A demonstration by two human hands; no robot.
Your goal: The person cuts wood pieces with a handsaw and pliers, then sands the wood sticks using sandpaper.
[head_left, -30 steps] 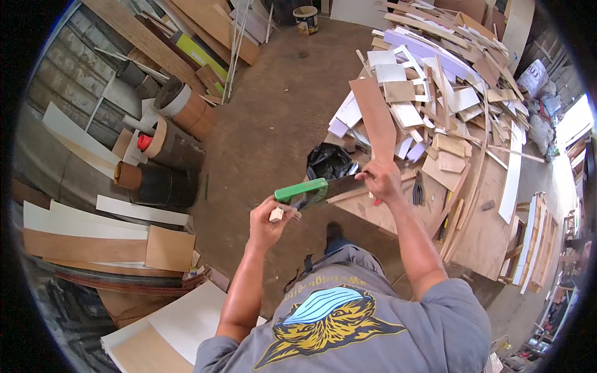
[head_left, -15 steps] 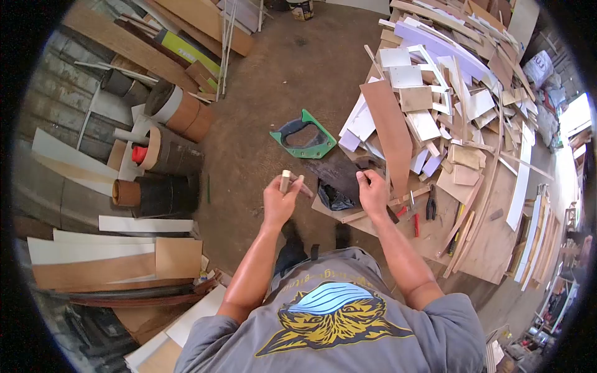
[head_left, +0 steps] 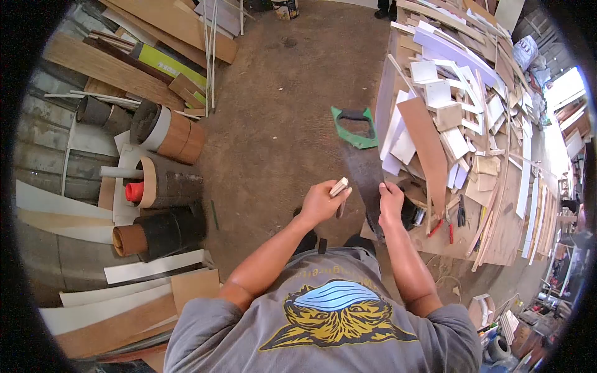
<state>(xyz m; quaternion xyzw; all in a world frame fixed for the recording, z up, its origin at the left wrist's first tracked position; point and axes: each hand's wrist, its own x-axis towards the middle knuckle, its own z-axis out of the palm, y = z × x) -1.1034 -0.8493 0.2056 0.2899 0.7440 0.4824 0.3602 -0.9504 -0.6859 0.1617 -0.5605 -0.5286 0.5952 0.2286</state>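
My right hand (head_left: 391, 202) is closed on the blade of a handsaw (head_left: 365, 177), its thumb pressing the dark metal near the far end from the handle. The saw's green and black handle (head_left: 354, 128) points away from me, over the floor. To the left of the blade, my left hand (head_left: 324, 204) is closed around a short pale wooden stick (head_left: 339, 186), whose cut end sticks up past the thumb. A thin brown part shows below that fist; whether it belongs to the stick I cannot tell. The left hand is apart from the saw.
On the right, a wooden table (head_left: 497, 227) bears a heap of offcuts (head_left: 454, 115), black-handled pliers (head_left: 461, 211) and red-handled pliers (head_left: 450, 231). Rolled sheets (head_left: 171, 130) and boards (head_left: 118, 68) line the left. Another person's feet (head_left: 385, 11) show at the top.
The view has shifted. My hands and the saw sit further right, and the saw has turned, its handle pointing more straight ahead. Another person's feet have come into view.
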